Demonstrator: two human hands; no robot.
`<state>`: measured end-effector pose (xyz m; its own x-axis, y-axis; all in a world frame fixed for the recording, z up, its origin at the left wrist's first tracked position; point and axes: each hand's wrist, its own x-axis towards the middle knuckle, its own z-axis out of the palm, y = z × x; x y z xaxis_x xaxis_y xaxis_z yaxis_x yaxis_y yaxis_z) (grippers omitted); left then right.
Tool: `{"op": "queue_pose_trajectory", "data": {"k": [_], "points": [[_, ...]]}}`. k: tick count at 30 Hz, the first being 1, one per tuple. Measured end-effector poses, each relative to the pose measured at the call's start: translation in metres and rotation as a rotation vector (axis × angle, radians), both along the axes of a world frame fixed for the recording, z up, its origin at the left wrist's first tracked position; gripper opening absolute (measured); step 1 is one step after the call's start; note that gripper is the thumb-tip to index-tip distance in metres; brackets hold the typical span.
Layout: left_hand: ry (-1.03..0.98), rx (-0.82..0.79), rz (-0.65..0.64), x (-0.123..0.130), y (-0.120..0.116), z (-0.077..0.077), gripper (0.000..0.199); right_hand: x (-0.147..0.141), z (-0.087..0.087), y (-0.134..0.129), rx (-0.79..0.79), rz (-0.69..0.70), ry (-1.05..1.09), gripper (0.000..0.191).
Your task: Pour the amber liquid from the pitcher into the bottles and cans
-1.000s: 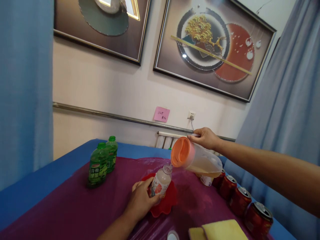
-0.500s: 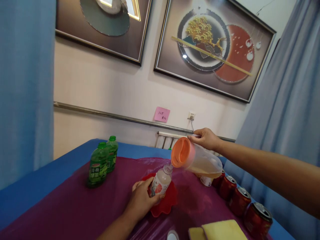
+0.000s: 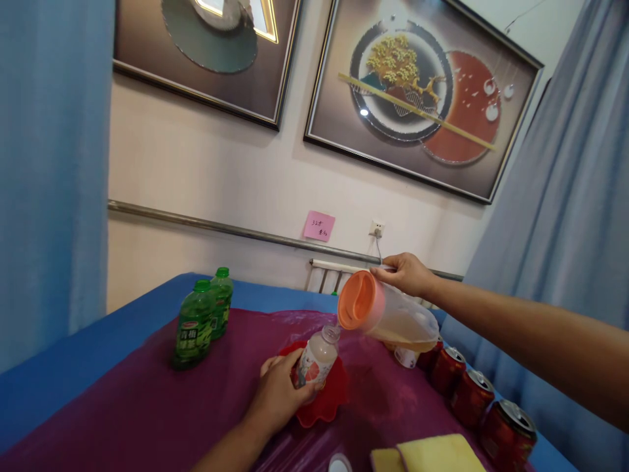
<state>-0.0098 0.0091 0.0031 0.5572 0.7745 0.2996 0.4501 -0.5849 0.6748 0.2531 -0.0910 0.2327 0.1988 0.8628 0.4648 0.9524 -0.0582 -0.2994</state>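
Little displacement is noted since the earlier frames: only a slight drift of the whole view is seen, with pitcher (image 3: 410, 321) and bottle (image 3: 318, 357) kept in the same relation. The bottle, small and uncapped, is held over the red dish (image 3: 337, 390), its long axis tilted so that the mouth (image 3: 331, 333) is turned up and rightward, towards the pitcher. The pitcher's axis is laid over nearly level, orange lid (image 3: 358, 300) leftmost, and the lid's lower edge is brought right by the bottle mouth; the coming move is judged to turn on this alignment. Whether the two are touching, and whether a stream is running, cannot be told. The bottle is grasped around its side by the left hand (image 3: 280, 393), the nearer to it; the pitcher is gripped at its handle (image 3: 388, 267), up and to the right, by the right hand (image 3: 405, 272). Some left-hand fingers are hidden behind the bottle, the handle is mostly covered, and contact between bottle base and dish is not shown. Further out, a white object (image 3: 405, 357), possibly a cup, is partly screened by the pitcher, as is the farthest of the red cans (image 3: 469, 398). Two green bottles (image 3: 193, 331) are stood well apart at left. A yellow cloth (image 3: 437, 453) and a white round piece (image 3: 339, 464) are cut off by the lower border.
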Motion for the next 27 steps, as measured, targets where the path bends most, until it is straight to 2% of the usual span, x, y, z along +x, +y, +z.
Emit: {"op": "queue_pose_trajectory", "data": {"k": [27], "points": [[0.016, -0.007, 0.001, 0.0007, 0.0, 0.0023, 0.062, 0.0033, -0.0039, 0.0018, 0.006, 0.007, -0.003, 0.059]]}}
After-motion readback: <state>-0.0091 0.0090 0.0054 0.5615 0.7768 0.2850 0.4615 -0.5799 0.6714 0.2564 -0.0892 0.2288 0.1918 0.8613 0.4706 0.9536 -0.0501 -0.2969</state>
